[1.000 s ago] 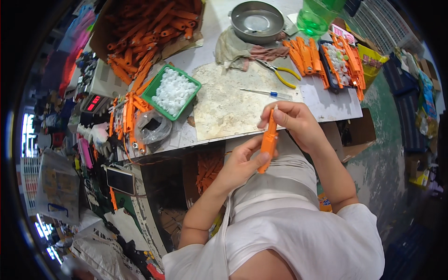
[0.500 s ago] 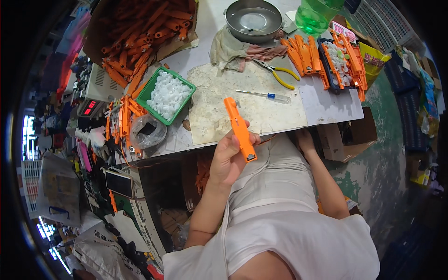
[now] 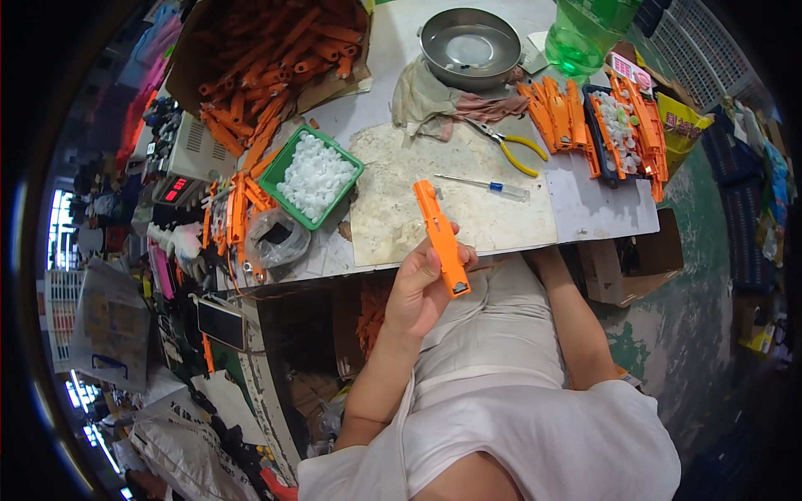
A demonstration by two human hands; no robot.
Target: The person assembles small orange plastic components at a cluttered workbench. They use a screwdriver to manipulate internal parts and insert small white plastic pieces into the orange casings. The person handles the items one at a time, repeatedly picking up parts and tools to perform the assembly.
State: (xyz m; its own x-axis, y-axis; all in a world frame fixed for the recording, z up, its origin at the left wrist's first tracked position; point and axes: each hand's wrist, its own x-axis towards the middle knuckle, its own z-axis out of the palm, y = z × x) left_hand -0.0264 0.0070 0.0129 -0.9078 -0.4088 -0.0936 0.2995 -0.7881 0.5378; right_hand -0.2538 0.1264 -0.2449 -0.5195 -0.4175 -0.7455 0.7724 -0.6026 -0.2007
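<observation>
My left hand (image 3: 420,294) is closed around a long orange plastic casing (image 3: 444,240). It holds the casing tilted, just over the near edge of the worktable (image 3: 334,265), with the upper end pointing away from me. A small dark part shows at its lower end. My right hand (image 3: 547,260) is low at the table's edge beside my lap; its fingers are hidden under the tabletop. Beyond the casing, a screwdriver (image 3: 504,190) with a clear and blue handle lies on the worn board (image 3: 393,204), near yellow-handled pliers (image 3: 520,157).
A green tray (image 3: 354,177) of small white pieces stands at left, below a carton (image 3: 188,67) heaped with orange casings. A metal bowl (image 3: 434,58), a cloth (image 3: 415,104) and a green bottle (image 3: 576,42) are at the back. More orange casings (image 3: 561,117) lie at right.
The whole view has shifted, so the table and its things sit slightly lower and further right. My left hand keeps its grip on the casing, at nearly the same place over the table edge.
</observation>
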